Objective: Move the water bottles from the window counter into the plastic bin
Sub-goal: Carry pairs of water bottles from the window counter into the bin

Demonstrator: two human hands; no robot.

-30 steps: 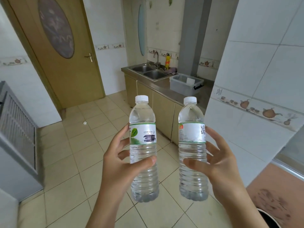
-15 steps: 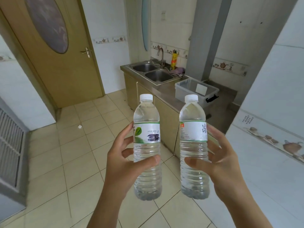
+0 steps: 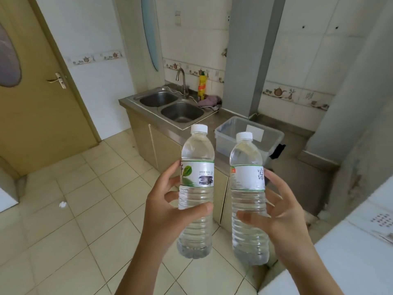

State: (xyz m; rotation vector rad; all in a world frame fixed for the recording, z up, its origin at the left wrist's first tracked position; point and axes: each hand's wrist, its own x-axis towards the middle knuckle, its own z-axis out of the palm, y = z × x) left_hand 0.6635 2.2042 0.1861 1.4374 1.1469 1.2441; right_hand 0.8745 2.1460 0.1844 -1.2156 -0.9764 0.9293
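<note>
I hold two clear water bottles upright in front of me, each with a white cap and a white-green label. My left hand (image 3: 168, 211) grips the left bottle (image 3: 196, 167) around its middle. My right hand (image 3: 278, 216) grips the right bottle (image 3: 246, 177) the same way. Beyond them a clear plastic bin (image 3: 274, 137) stands open on the steel counter (image 3: 302, 169), right of the sink; I see only a white label on its far wall, the rest partly hidden by the bottles.
A double steel sink (image 3: 172, 105) with a tap, a yellow bottle (image 3: 201, 86) and a cloth (image 3: 209, 101) lie left of the bin. A grey column (image 3: 248, 56) rises behind it. A tiled wall corner (image 3: 350, 252) juts in at my right. A wooden door (image 3: 38, 92) stands at left.
I have moved closer to the counter and turned right; the bin and sink now appear larger and nearer. Both hands keep the same hold on the bottles.
</note>
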